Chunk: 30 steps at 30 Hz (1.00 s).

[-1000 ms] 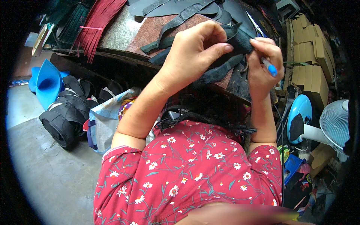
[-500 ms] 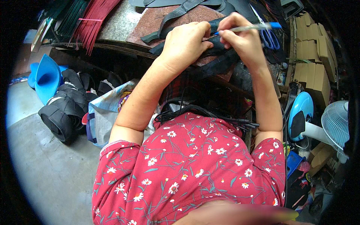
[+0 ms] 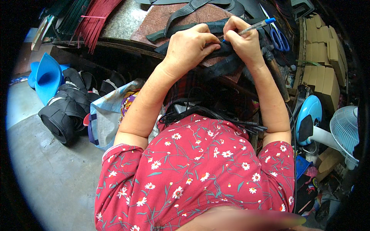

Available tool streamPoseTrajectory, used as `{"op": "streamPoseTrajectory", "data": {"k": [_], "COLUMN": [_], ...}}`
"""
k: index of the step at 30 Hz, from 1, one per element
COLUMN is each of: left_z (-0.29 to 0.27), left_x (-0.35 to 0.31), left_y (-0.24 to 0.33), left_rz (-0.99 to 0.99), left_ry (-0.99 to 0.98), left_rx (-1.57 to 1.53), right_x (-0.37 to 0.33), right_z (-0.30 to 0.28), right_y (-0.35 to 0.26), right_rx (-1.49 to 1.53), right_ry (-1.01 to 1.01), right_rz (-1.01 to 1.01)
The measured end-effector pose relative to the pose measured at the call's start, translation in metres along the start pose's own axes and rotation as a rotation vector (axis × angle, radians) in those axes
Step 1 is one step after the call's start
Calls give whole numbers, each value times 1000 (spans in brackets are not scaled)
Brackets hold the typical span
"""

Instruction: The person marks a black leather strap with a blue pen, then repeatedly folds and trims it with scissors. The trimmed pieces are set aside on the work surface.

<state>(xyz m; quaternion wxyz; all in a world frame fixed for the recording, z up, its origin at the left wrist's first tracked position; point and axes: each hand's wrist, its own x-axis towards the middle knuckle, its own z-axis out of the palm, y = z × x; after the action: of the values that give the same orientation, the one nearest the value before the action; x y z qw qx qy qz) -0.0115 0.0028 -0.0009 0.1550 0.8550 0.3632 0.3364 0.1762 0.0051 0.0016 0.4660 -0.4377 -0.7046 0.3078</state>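
The right hand (image 3: 243, 43) grips a pen (image 3: 257, 26), its tip down at a dark strip (image 3: 226, 49) between the two hands. The left hand (image 3: 189, 45) appears pinched on that strip, just left of the tip. Marking looks under way; the fingers hide whether any line is finished. Another black strip (image 3: 163, 35) lies just beyond the left hand, untouched, as are blue-handled scissors (image 3: 280, 41) right of the right hand. Farther left, red cords (image 3: 92, 27) lie bundled on the worktop (image 3: 125, 25).
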Motion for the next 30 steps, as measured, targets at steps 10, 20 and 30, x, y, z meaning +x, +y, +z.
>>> {"op": "streamPoseTrajectory", "data": {"k": [10, 20, 30], "left_z": [-4, -5, -3], "left_x": [-1, 1, -1], "left_y": [2, 1, -1], "left_rz": [58, 64, 63], "left_ry": [-53, -92, -68], "left_rx": [12, 41, 16], "right_x": [0, 0, 1], "right_z": [0, 0, -2], "right_y": [-4, -5, -3], "right_rx": [7, -43, 7], "right_ry": [52, 16, -6], "right_rz": [46, 64, 73]}}
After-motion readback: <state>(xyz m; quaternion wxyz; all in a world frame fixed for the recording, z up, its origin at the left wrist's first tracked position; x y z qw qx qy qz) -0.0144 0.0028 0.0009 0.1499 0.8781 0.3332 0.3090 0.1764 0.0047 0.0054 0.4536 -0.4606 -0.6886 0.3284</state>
